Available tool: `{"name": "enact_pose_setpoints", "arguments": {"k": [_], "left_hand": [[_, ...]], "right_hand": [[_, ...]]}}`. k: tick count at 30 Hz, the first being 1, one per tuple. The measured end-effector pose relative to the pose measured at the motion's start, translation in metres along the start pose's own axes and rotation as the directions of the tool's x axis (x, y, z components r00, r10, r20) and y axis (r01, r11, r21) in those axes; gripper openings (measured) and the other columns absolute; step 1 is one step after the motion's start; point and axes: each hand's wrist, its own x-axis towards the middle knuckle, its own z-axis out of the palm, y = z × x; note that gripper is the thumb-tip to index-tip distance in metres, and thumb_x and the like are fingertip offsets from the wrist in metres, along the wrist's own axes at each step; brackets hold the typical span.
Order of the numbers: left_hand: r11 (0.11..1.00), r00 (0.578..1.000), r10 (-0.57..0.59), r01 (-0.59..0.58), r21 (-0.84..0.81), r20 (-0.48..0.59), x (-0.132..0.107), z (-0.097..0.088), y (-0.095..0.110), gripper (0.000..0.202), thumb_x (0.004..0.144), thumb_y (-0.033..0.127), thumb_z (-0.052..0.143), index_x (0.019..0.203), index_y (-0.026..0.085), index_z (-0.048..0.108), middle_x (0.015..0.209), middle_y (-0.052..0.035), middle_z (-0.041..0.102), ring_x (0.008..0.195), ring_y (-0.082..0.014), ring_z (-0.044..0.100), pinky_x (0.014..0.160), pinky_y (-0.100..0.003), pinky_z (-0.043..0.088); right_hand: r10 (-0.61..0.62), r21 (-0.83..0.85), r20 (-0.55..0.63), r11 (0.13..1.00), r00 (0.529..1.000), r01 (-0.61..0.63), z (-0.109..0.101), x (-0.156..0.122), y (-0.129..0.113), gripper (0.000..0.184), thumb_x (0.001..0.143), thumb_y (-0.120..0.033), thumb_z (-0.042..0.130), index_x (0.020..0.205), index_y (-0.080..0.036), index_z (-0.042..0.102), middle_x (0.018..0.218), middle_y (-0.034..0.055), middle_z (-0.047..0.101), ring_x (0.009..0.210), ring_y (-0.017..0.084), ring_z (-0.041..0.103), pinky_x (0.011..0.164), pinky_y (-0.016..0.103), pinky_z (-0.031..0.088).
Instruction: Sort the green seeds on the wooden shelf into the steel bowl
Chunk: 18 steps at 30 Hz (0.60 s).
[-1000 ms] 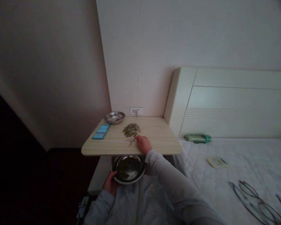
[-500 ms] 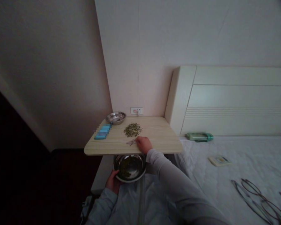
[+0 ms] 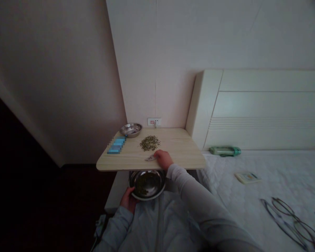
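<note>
My left hand (image 3: 128, 200) grips the left rim of a steel bowl (image 3: 157, 189), thumb over the edge. The bowl is held just below the front edge of a small wooden table (image 3: 183, 148), and small green bits cling to its left side inside. My right hand (image 3: 163, 159) is closed over the tabletop near that edge, pinching a thin, pale, patterned card (image 3: 150, 158). Just beyond the card lies a loose pile of small green bits, perhaps beans or seeds (image 3: 149, 143). They are too small to name surely.
A second steel bowl (image 3: 131, 130) stands at the table's back left, with a blurred blue phone-like object (image 3: 117, 145) before it. A wall socket (image 3: 154, 121) is behind. On the bed (image 3: 220, 182) lie a green bottle (image 3: 225, 151), a small pale packet (image 3: 248, 177) and coiled cords (image 3: 286, 217).
The view has shifted slightly. My right hand and the card have moved a little to the right; loose bits beside the card no longer show. My left hand keeps hold of the bowl.
</note>
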Motion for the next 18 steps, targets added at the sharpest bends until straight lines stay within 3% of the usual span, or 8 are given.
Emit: {"name": "enact_pose_setpoints", "arguments": {"k": [11, 18], "left_hand": [[1.0, 1.0, -0.008, 0.008, 0.002, -0.005, 0.0, 0.0, 0.0, 0.01, 0.064, 0.009, 0.047, 0.069, 0.013, 0.055, 0.058, -0.0058, 0.062, 0.079, -0.0242, 0.059, 0.066, -0.035, 0.047], [0.999, 0.999, 0.026, -0.025, 0.033, -0.022, -0.002, 0.002, 0.0, 0.013, 0.063, 0.008, 0.047, 0.071, 0.014, 0.055, 0.059, -0.0047, 0.062, 0.08, -0.0246, 0.058, 0.064, -0.035, 0.047]], "right_hand": [[0.024, 0.11, -0.006, 0.994, 1.0, -0.023, -0.002, -0.001, 0.009, 0.028, 0.06, -0.001, 0.036, 0.072, -0.016, 0.055, 0.078, 0.0029, 0.057, 0.075, 0.012, 0.048, 0.072, 0.022, 0.036], [0.206, 0.254, -0.094, 0.951, 0.974, -0.177, -0.003, 0.002, 0.013, 0.024, 0.063, -0.004, 0.037, 0.072, -0.016, 0.057, 0.079, 0.0018, 0.057, 0.077, 0.011, 0.049, 0.076, 0.023, 0.036]]}}
